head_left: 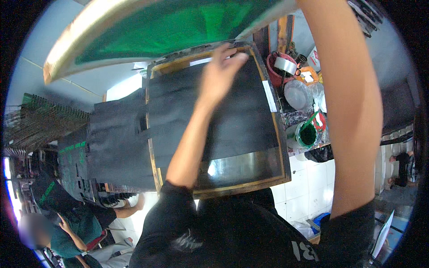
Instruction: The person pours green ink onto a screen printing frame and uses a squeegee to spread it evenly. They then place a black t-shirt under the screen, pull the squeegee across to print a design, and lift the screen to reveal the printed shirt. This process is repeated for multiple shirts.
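Lying across the frame's centre, the black cloth (210,125) covers the wooden-framed platen (286,147), long axis left-to-right. Left hand (221,73) rests flat, fingers spread, on its far edge. Right hand is out of frame; its arm lifts the green screen (170,22).

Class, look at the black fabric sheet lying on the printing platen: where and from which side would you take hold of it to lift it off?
Grip the black fabric sheet at its far edge, where the left hand already rests. That edge lies flat and uncovered under the raised green screen frame, so fingers can probably pinch it from above; the near end leaves bare shiny platen.
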`<control>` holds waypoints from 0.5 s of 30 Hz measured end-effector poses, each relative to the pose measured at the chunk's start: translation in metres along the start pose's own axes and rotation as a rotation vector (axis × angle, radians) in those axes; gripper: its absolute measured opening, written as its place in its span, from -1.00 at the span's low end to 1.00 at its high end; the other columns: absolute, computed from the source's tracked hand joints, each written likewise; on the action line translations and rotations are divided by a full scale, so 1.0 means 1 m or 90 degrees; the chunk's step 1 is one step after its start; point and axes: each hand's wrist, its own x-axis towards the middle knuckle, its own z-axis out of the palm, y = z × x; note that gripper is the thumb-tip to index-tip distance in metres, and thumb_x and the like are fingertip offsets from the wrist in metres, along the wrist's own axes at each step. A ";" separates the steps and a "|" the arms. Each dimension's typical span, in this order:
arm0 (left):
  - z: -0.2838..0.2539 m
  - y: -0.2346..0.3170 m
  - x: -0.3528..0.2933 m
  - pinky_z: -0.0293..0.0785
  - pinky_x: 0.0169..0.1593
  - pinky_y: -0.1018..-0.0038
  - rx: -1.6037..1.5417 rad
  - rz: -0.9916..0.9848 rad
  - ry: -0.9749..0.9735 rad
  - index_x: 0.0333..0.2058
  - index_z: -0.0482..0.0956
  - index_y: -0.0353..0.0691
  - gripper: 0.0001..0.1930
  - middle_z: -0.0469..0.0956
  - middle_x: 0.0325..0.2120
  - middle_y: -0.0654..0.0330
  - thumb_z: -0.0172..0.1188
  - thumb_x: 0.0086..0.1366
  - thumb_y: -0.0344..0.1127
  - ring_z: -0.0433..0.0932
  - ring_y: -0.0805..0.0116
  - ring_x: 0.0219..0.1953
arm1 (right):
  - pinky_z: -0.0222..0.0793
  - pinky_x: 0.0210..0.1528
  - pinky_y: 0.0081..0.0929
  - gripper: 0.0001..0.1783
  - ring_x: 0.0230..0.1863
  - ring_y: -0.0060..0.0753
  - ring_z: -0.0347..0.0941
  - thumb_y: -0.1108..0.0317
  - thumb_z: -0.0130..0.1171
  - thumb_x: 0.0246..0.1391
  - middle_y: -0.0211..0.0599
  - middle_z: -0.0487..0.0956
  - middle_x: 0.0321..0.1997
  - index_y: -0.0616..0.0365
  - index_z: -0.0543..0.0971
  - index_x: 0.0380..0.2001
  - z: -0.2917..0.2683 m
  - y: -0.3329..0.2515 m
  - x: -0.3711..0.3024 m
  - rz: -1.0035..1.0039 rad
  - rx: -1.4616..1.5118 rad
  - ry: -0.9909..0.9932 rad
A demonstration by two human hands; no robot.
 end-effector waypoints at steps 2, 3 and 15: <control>-0.024 0.054 -0.052 0.52 0.18 0.31 -0.231 0.106 0.031 0.20 0.39 -0.43 -0.52 0.61 0.05 -0.16 0.15 0.48 -0.20 0.63 0.13 0.09 | 0.52 -0.16 -0.11 -0.66 -0.33 -0.02 0.65 0.19 0.30 0.12 0.25 0.66 -0.32 0.33 0.72 -0.31 -0.010 -0.026 -0.042 0.131 -0.058 -0.040; -0.040 0.065 -0.081 0.55 0.13 0.29 -0.282 0.116 0.051 0.16 0.42 -0.43 -0.51 0.63 -0.02 -0.16 0.19 0.45 -0.16 0.65 0.11 0.04 | 0.51 -0.18 -0.12 -0.64 -0.33 -0.02 0.65 0.14 0.33 0.10 0.22 0.66 -0.32 0.29 0.72 -0.31 -0.013 -0.040 -0.062 0.195 -0.089 -0.061; -0.064 -0.010 -0.348 0.58 0.21 0.12 -0.669 -0.565 0.219 -0.08 0.58 -0.50 -0.74 0.60 0.02 -0.26 0.14 0.40 -0.38 0.62 -0.07 0.12 | 0.44 -0.31 -0.17 -0.74 -0.33 -0.06 0.57 0.23 0.43 0.02 -0.20 0.60 -0.40 0.17 0.60 -0.41 0.143 -0.033 -0.328 0.050 0.140 -0.176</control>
